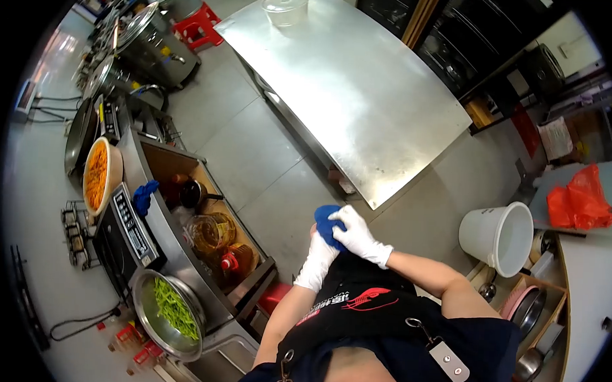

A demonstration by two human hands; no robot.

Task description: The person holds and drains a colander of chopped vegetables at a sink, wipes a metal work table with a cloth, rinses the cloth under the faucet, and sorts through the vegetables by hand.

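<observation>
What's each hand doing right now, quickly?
Left hand: gloved, against the blue cloth; fingers mostly hidden, grip can't be told.
Right hand: gloved, fingers closed on the cloth.

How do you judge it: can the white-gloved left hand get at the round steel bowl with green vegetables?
Probably yes: the bowl stands open on the left side, nothing seems to block it, though the left hand is busy with a blue cloth.

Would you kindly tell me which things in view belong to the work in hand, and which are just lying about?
In use:
- blue cloth
- right hand, gloved, holding it
- left hand, gloved, against it

Lying about:
- metal bowl of cut greens
- white bucket
- red plastic bag
- clear tub
</observation>
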